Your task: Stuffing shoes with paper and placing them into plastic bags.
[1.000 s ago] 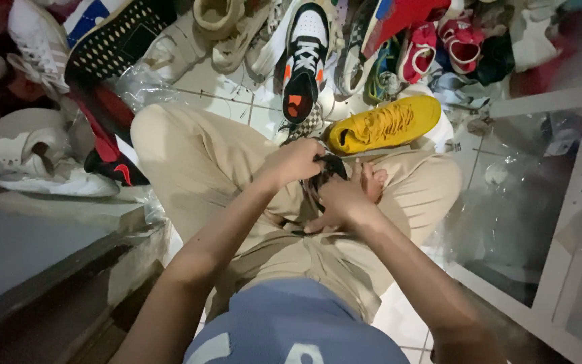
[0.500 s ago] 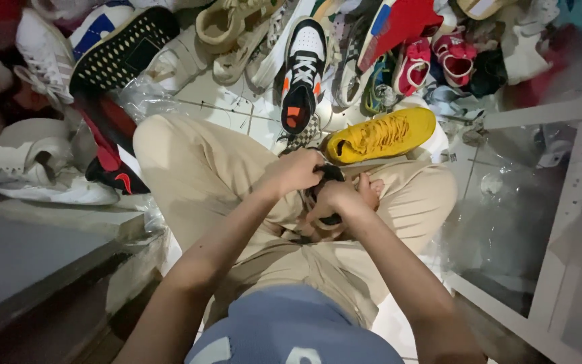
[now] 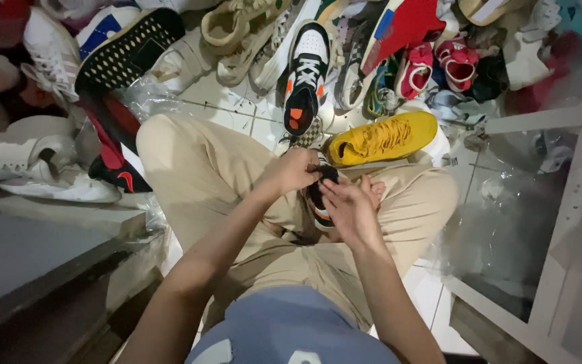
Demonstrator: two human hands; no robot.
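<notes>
I sit cross-legged in beige trousers, and a dark shoe with a white and orange sole rests in my lap. My left hand grips its upper end, fingers curled at the laces. Touching the same shoe, my right hand lies along its right side with fingers bent on it. Most of the shoe is hidden by both hands. A yellow sneaker lies just beyond my hands, by my right knee.
A pile of several shoes covers the tiled floor ahead, among them a black, white and orange sneaker and a white sneaker at left. A grey ledge stands at left, a white shelf frame with plastic wrap at right.
The view has shifted slightly. My hands stay on the dark shoe in my lap, with the fingers moving a little at its laces.
</notes>
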